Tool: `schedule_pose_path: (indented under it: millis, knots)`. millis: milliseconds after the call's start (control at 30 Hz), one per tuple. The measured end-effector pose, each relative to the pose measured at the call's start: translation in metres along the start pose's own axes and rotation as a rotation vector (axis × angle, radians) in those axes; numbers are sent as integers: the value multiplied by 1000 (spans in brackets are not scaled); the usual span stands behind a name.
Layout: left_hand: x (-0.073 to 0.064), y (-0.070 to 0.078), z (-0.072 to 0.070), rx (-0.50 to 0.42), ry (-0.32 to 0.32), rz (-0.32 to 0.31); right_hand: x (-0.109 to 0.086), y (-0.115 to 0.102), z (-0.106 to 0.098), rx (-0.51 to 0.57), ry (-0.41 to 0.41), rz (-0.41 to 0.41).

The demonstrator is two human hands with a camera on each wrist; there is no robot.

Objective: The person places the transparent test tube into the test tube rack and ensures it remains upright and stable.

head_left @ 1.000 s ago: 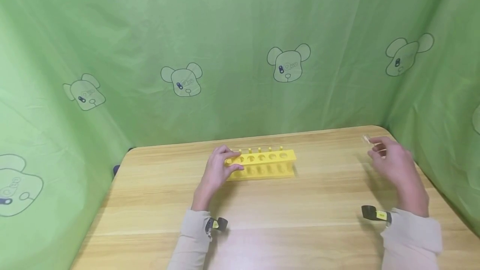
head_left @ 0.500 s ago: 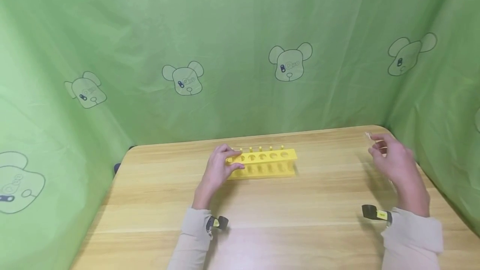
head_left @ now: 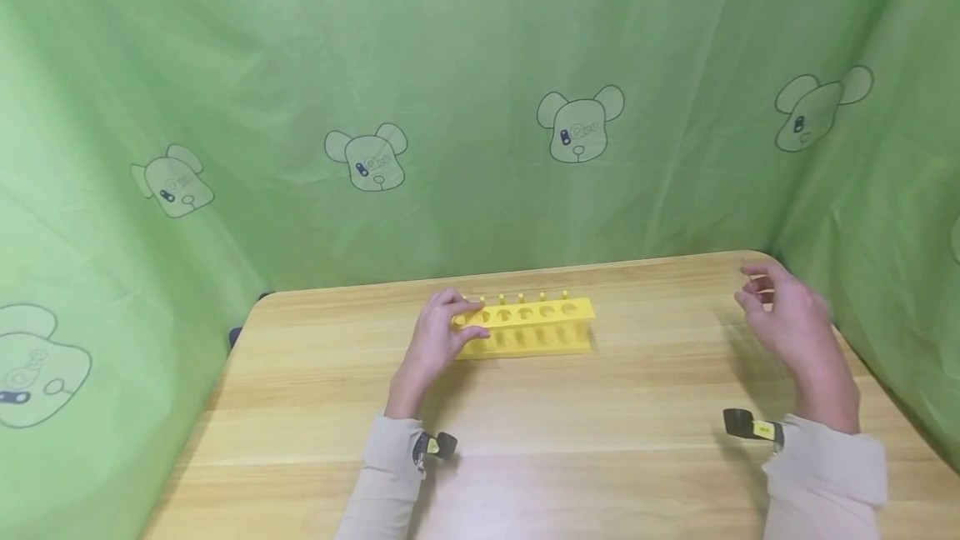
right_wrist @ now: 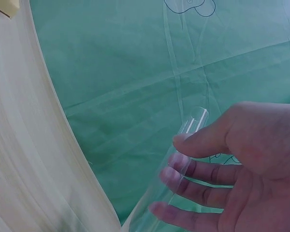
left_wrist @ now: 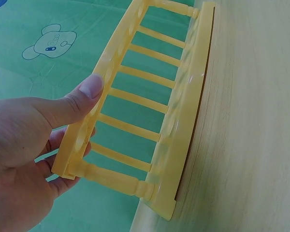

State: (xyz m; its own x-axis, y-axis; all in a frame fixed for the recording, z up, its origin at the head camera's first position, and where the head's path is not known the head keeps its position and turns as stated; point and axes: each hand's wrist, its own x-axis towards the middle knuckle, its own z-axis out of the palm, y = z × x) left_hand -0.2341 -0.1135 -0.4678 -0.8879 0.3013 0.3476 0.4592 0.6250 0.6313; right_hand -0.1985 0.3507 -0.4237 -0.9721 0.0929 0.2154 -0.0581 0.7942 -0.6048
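A yellow test tube rack (head_left: 525, 325), with a row of round holes and a row of pegs, stands on the table. My left hand (head_left: 435, 336) grips the left end of its top bar. In the left wrist view the thumb (left_wrist: 89, 89) lies over the rack's top bar (left_wrist: 118, 53), with other fingers behind it. At the table's far right my right hand (head_left: 787, 319) pinches a clear test tube (right_wrist: 195, 121) between thumb and fingers. The tube is tilted in the right wrist view, its lower end cut off by the frame. In the head view it barely shows.
The wooden table (head_left: 600, 415) carries the rack near its back edge. A green curtain (head_left: 465, 40) printed with mouse heads hangs behind and at both sides. In the right wrist view the rack's corner (right_wrist: 6, 7) peeks in at top left.
The test tube in my right hand has turned and is now hardly visible in the head view. My left hand and the rack have stayed in place.
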Motion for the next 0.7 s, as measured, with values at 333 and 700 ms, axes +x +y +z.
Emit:
schedule_pose_path:
  millis: [333, 700]
  knots:
    - [-1, 1, 1, 1, 0, 0, -2, -5, -3, 15, 34, 1]
    - [-1, 2, 1, 11, 10, 13, -3, -14, -3, 25, 63, 4]
